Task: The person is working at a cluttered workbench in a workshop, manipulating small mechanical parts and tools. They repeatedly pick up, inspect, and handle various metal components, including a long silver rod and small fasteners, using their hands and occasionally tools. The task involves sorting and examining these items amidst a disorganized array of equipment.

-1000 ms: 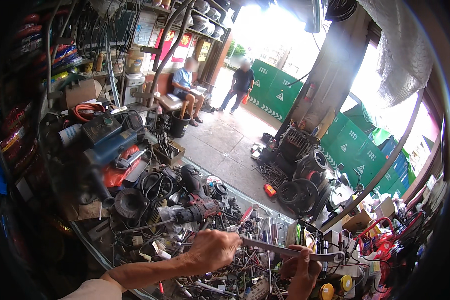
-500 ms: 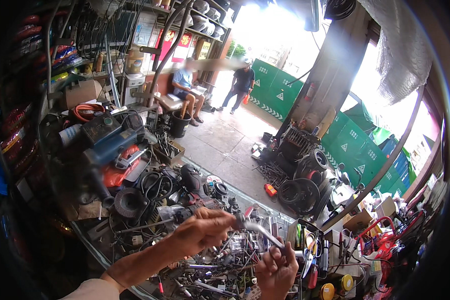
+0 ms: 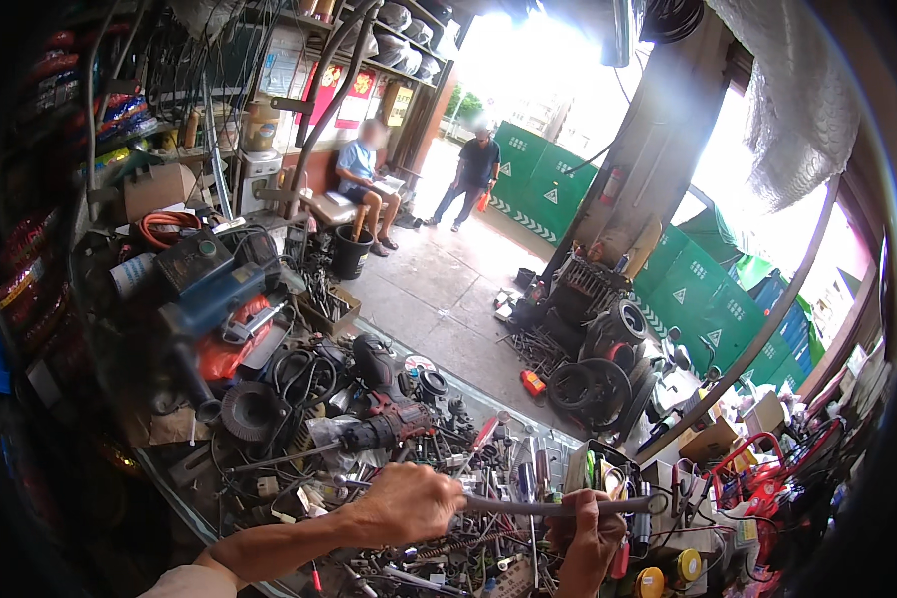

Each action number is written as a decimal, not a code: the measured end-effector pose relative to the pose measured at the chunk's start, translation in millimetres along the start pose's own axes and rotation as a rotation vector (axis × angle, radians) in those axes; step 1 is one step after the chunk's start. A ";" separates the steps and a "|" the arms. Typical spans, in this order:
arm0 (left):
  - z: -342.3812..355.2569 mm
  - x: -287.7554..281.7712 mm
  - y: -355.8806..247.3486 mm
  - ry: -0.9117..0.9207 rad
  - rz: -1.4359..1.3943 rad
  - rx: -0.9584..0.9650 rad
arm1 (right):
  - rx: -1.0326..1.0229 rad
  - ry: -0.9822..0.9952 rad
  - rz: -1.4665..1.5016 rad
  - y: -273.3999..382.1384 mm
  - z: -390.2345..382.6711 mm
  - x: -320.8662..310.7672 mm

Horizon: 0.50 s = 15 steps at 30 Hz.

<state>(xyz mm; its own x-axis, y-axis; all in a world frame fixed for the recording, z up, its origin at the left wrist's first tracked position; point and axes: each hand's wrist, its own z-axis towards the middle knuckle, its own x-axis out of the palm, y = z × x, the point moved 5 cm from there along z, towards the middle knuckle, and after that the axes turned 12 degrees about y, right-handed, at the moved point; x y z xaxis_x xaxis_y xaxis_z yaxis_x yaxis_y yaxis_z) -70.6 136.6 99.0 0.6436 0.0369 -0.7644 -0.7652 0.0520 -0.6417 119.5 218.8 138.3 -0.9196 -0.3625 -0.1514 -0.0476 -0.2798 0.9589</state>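
Over the cluttered bench, a long grey metal bar (image 3: 513, 507) with a round, ring-like end lies almost level between my hands. My left hand (image 3: 409, 504) is closed in a fist on its left end, which the fingers hide. Toward the ring-like end, my right hand (image 3: 586, 533) pinches the bar between thumb and fingers. Loose tools and metal parts lie beneath both hands. Just beyond my left hand rests a red and grey power drill (image 3: 394, 427) with a long bit pointing left. A screwdriver (image 3: 484, 433) lies to the drill's right.
A wire wheel (image 3: 246, 412) and a blue machine (image 3: 219, 297) stand at left. Right of my hands are a bin of hand tools (image 3: 608, 460) and yellow-lidded jars (image 3: 688, 565). Tyres (image 3: 598, 391) pile up beyond the bench. One person (image 3: 366, 179) sits; another (image 3: 476, 169) stands.
The bar has swung from a steep slant to nearly level, its right end rising. My left hand has moved down, and my right hand has shifted to the right.
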 end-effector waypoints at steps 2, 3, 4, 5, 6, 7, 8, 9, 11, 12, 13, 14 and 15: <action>7.5 -6.9 6.5 -0.165 -0.074 0.004 | -0.042 -0.064 -0.071 13.8 -6.6 8.1; 7.7 -12.9 4.9 -0.219 -0.147 -0.035 | -0.066 -0.095 -0.122 23.8 -10.6 10.3; 4.8 -15.8 6.2 -0.319 -0.276 -0.019 | -0.056 -0.014 -0.105 11.6 -11.5 8.3; 2.7 -17.4 10.5 -0.414 -0.407 -0.004 | -0.041 0.067 -0.090 -8.1 -12.2 5.0; 1.3 -21.1 11.7 -0.485 -0.538 0.061 | -0.026 0.148 -0.076 -25.1 -13.2 2.3; 0.0 -26.9 9.2 -0.458 -0.690 0.051 | -0.031 0.154 0.010 -21.9 -13.4 5.9; -0.9 -28.9 9.4 -0.464 -0.797 0.059 | -0.036 0.160 0.096 -18.5 -15.1 10.6; -1.1 -29.2 10.7 -0.470 -0.904 0.068 | -0.042 0.165 0.183 -12.6 -17.4 16.2; -3.8 -32.3 10.6 -0.510 -1.129 0.131 | -0.023 0.129 0.448 11.2 -21.1 32.3; -2.8 -30.4 12.9 -0.449 -1.304 0.161 | 0.033 0.102 0.617 4.7 -21.2 36.0; -2.6 -27.6 16.3 -0.384 -1.478 0.196 | 0.087 0.075 0.782 -0.7 -22.2 38.8; -1.8 -24.9 17.9 -0.304 -1.578 0.234 | 0.263 0.134 1.054 -5.8 -22.7 44.2; -2.7 -25.3 14.0 -0.251 -1.593 0.269 | 0.262 0.138 1.053 -5.2 -21.1 41.6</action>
<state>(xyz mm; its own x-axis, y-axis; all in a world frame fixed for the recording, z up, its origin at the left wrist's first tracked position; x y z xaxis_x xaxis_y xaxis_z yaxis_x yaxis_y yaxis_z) -97.6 133.7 109.2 0.7415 -0.0711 0.6672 0.6438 0.3554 -0.6776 89.7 186.4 121.9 -0.4968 -0.4102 0.7648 0.6405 0.4214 0.6421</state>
